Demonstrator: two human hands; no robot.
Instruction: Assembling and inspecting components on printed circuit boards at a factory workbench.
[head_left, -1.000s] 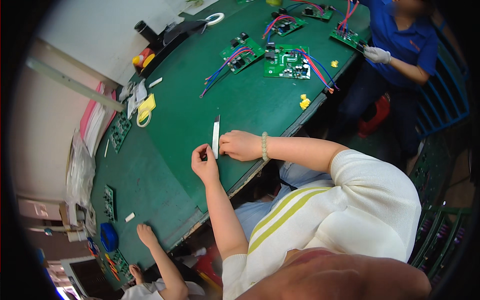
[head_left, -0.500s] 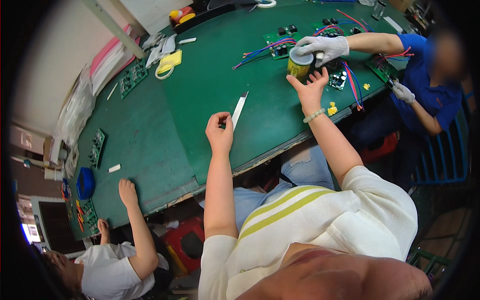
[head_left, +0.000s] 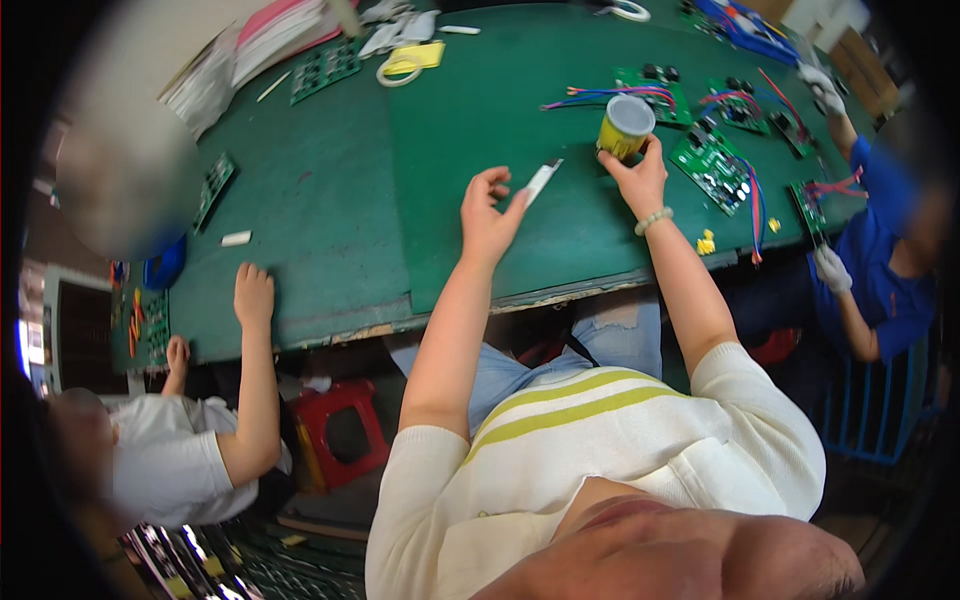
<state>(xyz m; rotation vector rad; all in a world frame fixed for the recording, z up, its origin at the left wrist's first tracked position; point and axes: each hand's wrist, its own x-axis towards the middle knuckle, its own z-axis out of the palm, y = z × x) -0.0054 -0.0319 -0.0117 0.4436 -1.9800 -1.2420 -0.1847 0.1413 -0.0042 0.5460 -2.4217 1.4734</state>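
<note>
My right hand (head_left: 640,178) is closed round the lower side of a small yellow can (head_left: 622,138) with a grey lid, upright on the green mat. Left of it, a slim white strip with a dark tip (head_left: 543,181), like a knife blade or scraper, lies slanted on the mat. My left hand (head_left: 489,215) hovers at the near end of this strip, fingers curled but apart from the thumb. The thumb overlaps the strip's end, and whether it touches is unclear. I see nothing held in that hand.
Green circuit boards (head_left: 712,170) with red and blue wires lie on the right, beside small yellow pieces (head_left: 706,243). A gloved co-worker's hand (head_left: 822,90) reaches past them. Another person's hand (head_left: 254,296) rests at the left edge. A tape roll (head_left: 399,70) lies farther back.
My right hand has closed on the can, and the co-worker's gloved hand has let go and moved off to the far right. My left hand has opened near the white strip. The view has shifted.
</note>
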